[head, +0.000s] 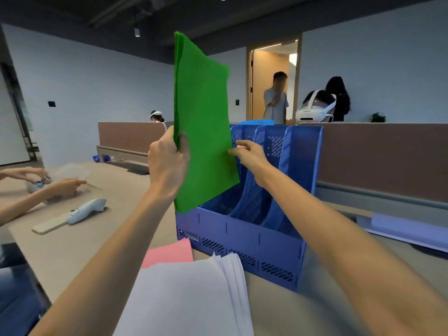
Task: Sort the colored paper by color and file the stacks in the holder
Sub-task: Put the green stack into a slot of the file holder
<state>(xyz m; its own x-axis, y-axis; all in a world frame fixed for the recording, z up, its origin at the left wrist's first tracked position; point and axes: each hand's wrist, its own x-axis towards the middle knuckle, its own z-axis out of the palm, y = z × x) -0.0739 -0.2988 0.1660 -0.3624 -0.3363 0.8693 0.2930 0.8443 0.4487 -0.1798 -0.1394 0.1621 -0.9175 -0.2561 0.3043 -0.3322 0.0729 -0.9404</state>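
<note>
I hold the green stack (203, 122) upright in the air. The fingers of my left hand (167, 163) are curled tight around its left edge, and my right hand (249, 155) pinches its right edge between thumb and forefinger. The stack's lower edge sits at the mouth of the leftmost compartment of the blue holder (242, 241); I cannot tell whether it has gone in. The holder stands mid-surface, its compartments open toward me. At the near edge of the surface (80, 246) lies a white stack (189, 294), fanned slightly. Pink sheets (169, 253) peek from under its far side, just before the holder's front wall.
</note>
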